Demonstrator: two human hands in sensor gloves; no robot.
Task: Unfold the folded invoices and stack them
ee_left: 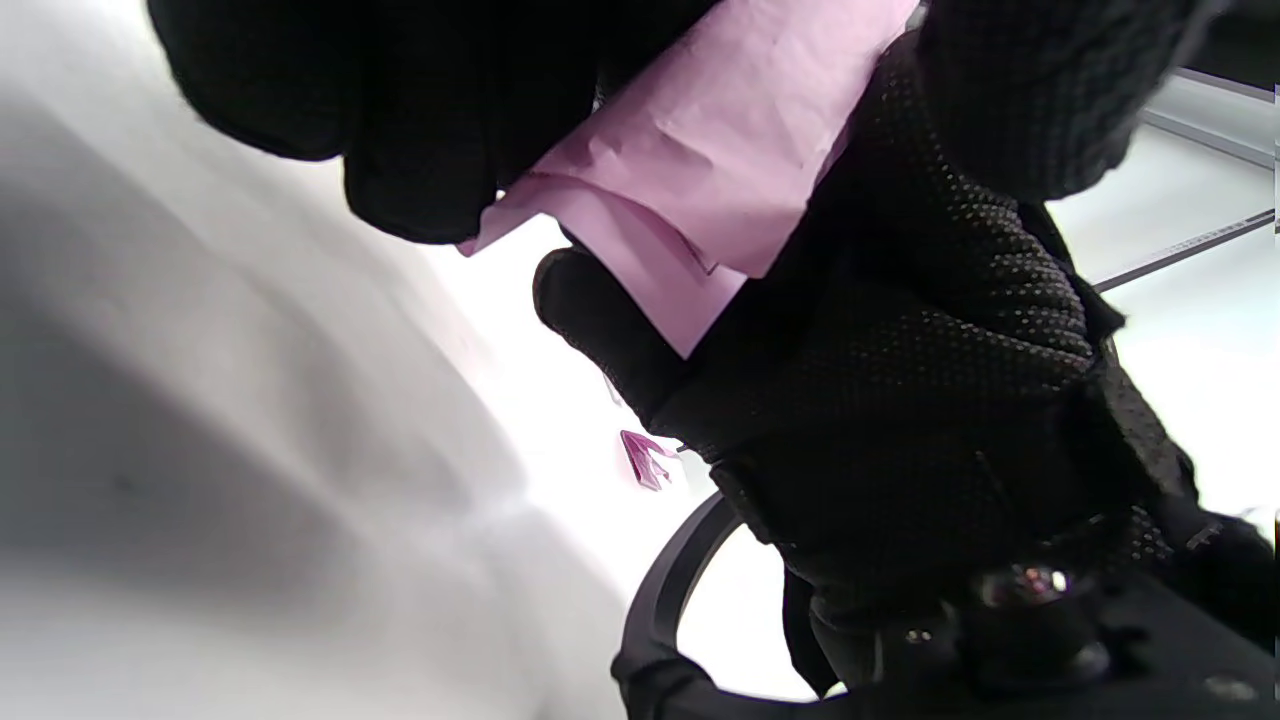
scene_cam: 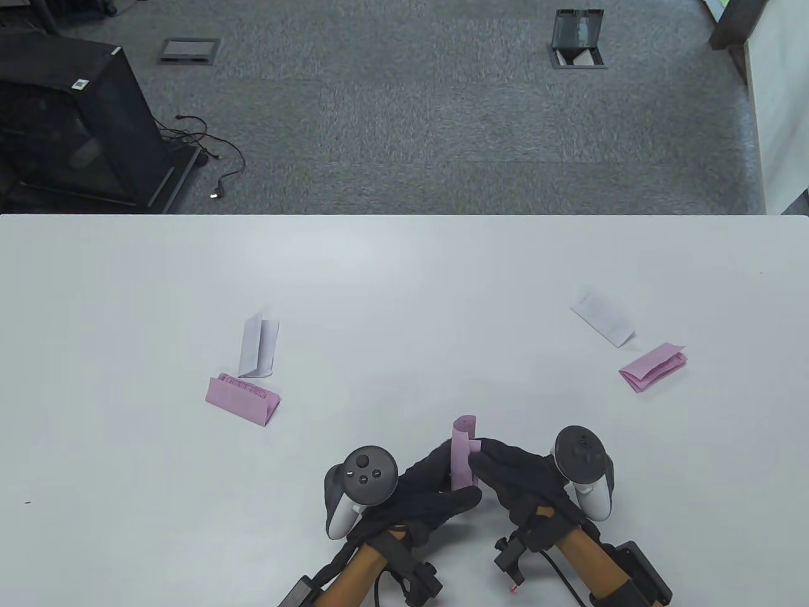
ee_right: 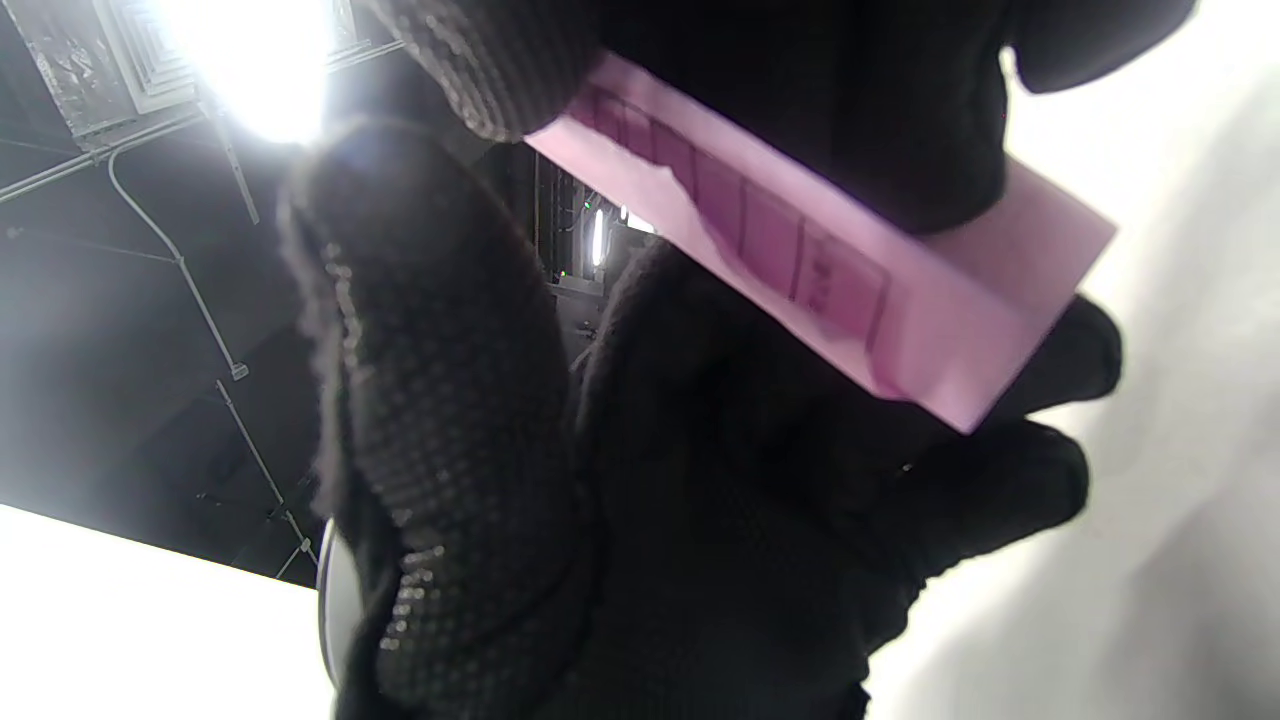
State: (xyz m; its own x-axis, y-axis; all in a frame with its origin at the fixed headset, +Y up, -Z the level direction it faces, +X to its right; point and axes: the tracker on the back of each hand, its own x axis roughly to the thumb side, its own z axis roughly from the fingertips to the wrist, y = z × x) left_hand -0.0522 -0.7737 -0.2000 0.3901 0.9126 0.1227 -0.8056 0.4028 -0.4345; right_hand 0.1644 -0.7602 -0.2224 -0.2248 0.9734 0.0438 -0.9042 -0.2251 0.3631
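From above, both hands meet at the near edge of the table (scene_cam: 404, 272): the left hand (scene_cam: 430, 490) and right hand (scene_cam: 515, 477) pinch one folded pink invoice (scene_cam: 462, 455) between them, upright. Far left of it lie a white slip (scene_cam: 258, 346) and a pink slip (scene_cam: 243, 399); far right, another white (scene_cam: 602, 316) and pink (scene_cam: 653, 367). Left wrist: fingers (ee_left: 420, 130) clamp pink paper (ee_left: 700, 190). Right wrist: fingertips (ee_right: 900, 130) grip the printed strip (ee_right: 830, 290).

Folded pink invoice (scene_cam: 463, 456) upright near front edge, two folded pairs, pink (scene_cam: 243, 398) with white (scene_cam: 258, 346) left, white (scene_cam: 602, 315) with pink (scene_cam: 653, 367) right
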